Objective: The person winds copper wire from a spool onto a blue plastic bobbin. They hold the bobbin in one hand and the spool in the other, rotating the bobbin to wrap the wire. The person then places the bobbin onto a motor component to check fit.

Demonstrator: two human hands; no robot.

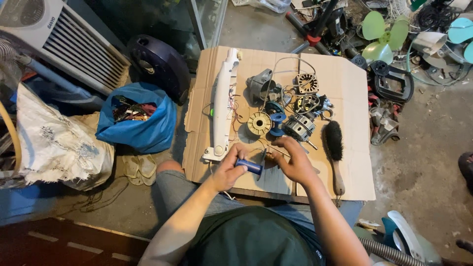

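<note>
Item: blue spool (249, 166), low on the cardboard sheet (354, 162), gripped by the left hand (227, 170), right hand (294, 161) pinching copper wire at its 3 o'clock end; brush (334, 148) further right; even wire tension judged advisable.

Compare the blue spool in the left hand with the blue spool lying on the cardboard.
The held blue spool lies sideways, gripped by the left hand; the loose blue spool stands on end, untouched. The held one looks longer and darker; the loose one is shorter, with wider flanges. Both are blue bobbins.
</note>
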